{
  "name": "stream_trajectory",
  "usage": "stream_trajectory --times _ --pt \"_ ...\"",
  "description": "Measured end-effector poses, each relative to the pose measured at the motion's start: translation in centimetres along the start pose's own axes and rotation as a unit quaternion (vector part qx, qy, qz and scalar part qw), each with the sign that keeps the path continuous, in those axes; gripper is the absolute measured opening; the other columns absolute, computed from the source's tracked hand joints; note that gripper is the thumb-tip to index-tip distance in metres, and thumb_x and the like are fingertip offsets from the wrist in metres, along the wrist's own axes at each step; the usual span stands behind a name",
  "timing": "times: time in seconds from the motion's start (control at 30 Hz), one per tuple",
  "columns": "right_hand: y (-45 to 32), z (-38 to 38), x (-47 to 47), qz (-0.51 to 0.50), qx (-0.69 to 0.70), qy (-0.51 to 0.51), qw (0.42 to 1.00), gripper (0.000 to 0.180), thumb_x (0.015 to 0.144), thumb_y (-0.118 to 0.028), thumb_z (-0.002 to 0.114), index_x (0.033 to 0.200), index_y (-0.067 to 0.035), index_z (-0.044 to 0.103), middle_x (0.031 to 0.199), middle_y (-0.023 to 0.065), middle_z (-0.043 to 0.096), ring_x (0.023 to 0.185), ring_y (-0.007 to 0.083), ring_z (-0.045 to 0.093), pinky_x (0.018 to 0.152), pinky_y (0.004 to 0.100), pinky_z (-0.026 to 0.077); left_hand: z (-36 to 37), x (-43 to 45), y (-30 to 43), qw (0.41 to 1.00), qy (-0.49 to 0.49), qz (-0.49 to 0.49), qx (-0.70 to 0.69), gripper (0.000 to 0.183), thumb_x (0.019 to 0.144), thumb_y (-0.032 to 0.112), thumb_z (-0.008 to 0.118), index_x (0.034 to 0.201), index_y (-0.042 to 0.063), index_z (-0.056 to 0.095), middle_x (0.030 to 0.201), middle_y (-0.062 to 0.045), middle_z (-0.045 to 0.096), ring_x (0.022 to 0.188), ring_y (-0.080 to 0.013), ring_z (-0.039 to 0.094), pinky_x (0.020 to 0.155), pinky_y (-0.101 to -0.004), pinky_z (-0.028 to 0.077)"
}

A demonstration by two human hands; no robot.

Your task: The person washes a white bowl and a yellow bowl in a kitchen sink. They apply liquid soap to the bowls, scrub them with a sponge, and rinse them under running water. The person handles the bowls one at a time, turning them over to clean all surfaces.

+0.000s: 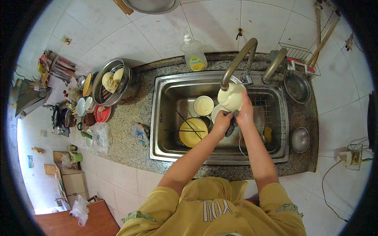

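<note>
Under the spout of the metal faucet [236, 63], my right hand [245, 110] grips a white bowl [230, 96] by its right side. My left hand [223, 122], just below that bowl, holds a dark scrubbing pad [231, 128]. Both hands are over the stainless steel sink [169, 88]. A second white bowl [217, 113] lies partly hidden behind my left hand. Further left in the basin are a small white bowl [203, 105] and a yellow bowl [189, 137], with dark chopsticks [184, 130] lying across the yellow one.
A dish soap bottle [194, 54] stands behind the sink. The basin's right side has a wire rack [261, 110] and a yellow sponge [267, 134]. Metal bowls [300, 139] sit right of it. On the left counter is a steamer pot [99, 98] with pale buns [110, 82].
</note>
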State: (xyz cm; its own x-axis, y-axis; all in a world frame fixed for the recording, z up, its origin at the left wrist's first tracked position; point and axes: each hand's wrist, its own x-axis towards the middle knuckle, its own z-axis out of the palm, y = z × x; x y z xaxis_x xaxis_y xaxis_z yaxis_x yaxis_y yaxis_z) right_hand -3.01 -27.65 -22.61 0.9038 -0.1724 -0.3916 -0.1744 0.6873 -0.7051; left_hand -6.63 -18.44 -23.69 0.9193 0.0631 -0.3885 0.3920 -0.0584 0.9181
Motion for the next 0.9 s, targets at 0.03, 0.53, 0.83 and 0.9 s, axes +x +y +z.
stream_trajectory --times 0.03,0.53,0.83,0.9 --pt "0.0 0.1 -0.2 -0.006 -0.082 0.005 0.997 0.051 0.082 -0.043 0.046 0.111 -0.002 0.045 0.112 0.0089 0.048 0.101 0.0199 0.047 0.085 0.0316 0.037 0.0 -0.2 0.3 0.996 0.01 0.052 0.065 0.029 0.074 0.017 0.056 0.096 -0.001 0.047 0.079 -0.01 0.054 0.071 -0.0162 0.053 0.061 -0.0292 0.042" --pt "-0.2 -0.7 -0.7 -0.049 -0.302 0.003 0.952 0.079 0.079 -0.064 0.025 0.099 0.007 0.055 0.093 0.0124 0.057 0.087 0.0196 0.051 0.081 0.0277 0.036 -2.4 2.9 7.9 0.935 -0.026 0.278 0.217 0.027 0.065 0.01 0.059 0.09 0.002 0.053 0.083 -0.017 0.056 0.079 -0.0294 0.055 0.072 -0.0346 0.042" --pt "-2.5 -0.1 -3.2 -0.066 -0.331 -0.001 0.941 0.065 0.081 -0.059 0.033 0.077 0.0 0.058 0.073 0.0051 0.056 0.067 0.0142 0.048 0.061 0.0283 0.038 -1.7 4.1 9.1 0.953 -0.045 0.165 0.249 0.025 0.078 0.029 0.051 0.079 0.005 0.055 0.072 -0.015 0.057 0.071 -0.0339 0.055 0.063 -0.0377 0.043" --pt "-2.7 -0.4 -3.2 -0.033 -0.268 0.026 0.962 0.059 0.08 -0.056 0.041 0.096 0.0 0.054 0.088 0.004 0.054 0.078 0.0121 0.048 0.071 0.0248 0.038 -0.7 2.3 8.8 0.909 -0.035 0.325 0.259 0.029 0.078 0.034 0.052 0.079 0.005 0.055 0.072 -0.014 0.057 0.07 -0.0329 0.055 0.063 -0.0374 0.043"
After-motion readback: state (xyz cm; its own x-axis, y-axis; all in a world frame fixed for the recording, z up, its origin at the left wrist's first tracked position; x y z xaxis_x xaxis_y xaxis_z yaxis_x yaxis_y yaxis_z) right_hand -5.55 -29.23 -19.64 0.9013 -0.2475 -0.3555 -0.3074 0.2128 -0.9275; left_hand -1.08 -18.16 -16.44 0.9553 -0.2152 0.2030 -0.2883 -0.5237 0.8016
